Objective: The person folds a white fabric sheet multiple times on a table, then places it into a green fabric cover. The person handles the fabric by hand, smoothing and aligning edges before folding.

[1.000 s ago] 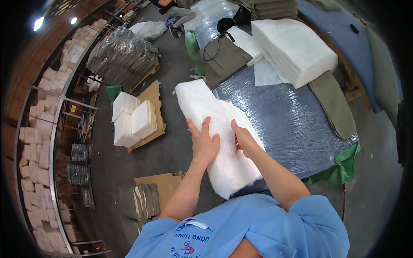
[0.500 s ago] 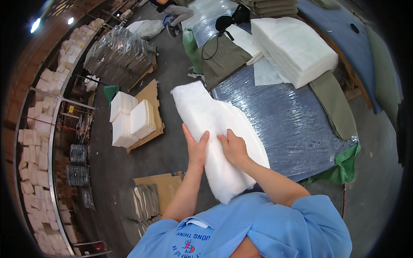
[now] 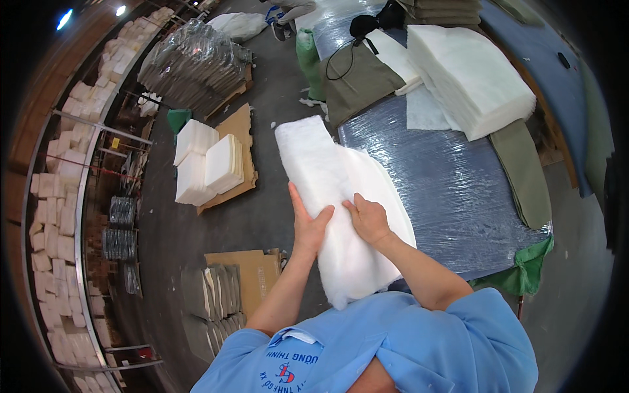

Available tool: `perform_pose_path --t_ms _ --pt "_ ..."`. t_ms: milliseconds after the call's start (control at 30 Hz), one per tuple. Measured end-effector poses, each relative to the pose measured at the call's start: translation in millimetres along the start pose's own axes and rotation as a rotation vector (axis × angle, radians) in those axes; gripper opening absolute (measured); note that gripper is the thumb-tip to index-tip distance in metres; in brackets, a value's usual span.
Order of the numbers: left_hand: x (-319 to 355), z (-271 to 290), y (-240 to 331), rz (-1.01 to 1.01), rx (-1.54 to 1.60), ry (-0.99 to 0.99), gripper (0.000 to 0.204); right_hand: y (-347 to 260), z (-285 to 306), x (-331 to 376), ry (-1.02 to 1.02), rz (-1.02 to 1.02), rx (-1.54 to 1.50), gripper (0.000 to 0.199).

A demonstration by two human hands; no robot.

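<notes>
A sheet of fluffy white wadding (image 3: pixel 308 154) lies folded over a white cushion insert with a curved edge (image 3: pixel 388 203), at the near left side of the table. My left hand (image 3: pixel 310 226) grips the wadding's left edge, thumb on top and fingers along the side. With its fingers bent, my right hand (image 3: pixel 369 219) pinches the wadding near its middle; the fingertips are partly hidden. The lower end of the wadding rests against my blue shirt.
The table (image 3: pixel 452 196) is covered in shiny plastic film. On it stand a thick stack of white wadding sheets (image 3: pixel 468 75) and olive fabric covers (image 3: pixel 360 88). White foam blocks (image 3: pixel 196 160) sit on cardboard at the left. Green cloth (image 3: pixel 524 265) hangs at the table's near right corner.
The whole view has shifted slightly, so the table and stacks appear further right. Both hands keep their hold on the wadding, and the right hand's fingers have moved a little along it.
</notes>
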State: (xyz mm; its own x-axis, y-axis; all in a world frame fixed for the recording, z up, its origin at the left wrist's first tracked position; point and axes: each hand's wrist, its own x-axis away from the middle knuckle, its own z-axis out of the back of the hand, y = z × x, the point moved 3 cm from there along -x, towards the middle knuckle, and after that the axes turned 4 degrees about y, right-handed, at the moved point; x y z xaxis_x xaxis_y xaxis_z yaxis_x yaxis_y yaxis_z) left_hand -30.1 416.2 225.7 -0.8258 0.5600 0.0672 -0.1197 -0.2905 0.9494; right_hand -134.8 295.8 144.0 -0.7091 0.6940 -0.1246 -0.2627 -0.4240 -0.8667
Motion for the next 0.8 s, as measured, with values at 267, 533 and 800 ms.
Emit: perform_pose_path --t_ms 267,533,800 --pt "-1.4 -5.0 6.0 -0.006 -0.032 -0.002 0.111 21.7 4.9 -15.4 -0.075 -0.088 -0.024 0.037" --pt "-0.1 -10.3 8.3 -0.047 -0.048 -0.007 0.112 11.9 36.9 -23.5 -0.21 -0.479 -0.58 0.073" --pt "2.6 -17.7 19.8 -0.046 -0.117 0.001 0.111 -28.4 17.2 -43.3 -0.014 -0.288 -0.22 0.054"
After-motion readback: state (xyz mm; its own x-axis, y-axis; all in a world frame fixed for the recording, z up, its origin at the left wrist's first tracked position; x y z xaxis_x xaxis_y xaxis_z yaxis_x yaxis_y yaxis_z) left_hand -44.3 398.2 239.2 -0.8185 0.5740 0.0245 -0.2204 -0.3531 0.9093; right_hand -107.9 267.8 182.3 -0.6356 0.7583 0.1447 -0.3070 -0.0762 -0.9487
